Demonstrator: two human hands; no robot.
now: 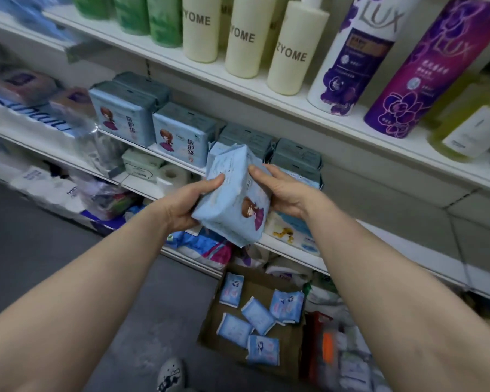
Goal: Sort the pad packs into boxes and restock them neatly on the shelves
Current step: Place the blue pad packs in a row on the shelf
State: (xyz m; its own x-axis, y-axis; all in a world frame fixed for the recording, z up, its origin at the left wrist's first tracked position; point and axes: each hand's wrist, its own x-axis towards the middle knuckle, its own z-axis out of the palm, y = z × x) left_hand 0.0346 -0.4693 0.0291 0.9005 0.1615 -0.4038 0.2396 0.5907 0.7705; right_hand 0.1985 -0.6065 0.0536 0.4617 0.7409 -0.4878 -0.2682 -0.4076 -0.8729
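A light-blue pad pack [232, 199] printed with a cartoon girl is held tilted in front of the middle shelf [289, 246]. My left hand [188, 203] grips its left side and my right hand [280, 190] grips its right side. Behind it, matching packs [181, 137] stand in a row on the shelf, with grey-topped packs [296, 158] stacked to the right. Below, a brown cardboard box [266, 284] on the floor holds several smaller blue pad packs [256, 315].
The upper shelf carries cream ZYOME bottles [290, 52], purple LUX bottles [359, 55] and green bottles [164, 21]. Tissue and toilet-paper packs [48, 188] fill the lower left shelf. Mixed goods [343, 357] lie right of the box. Grey floor [54, 250] spreads to the left.
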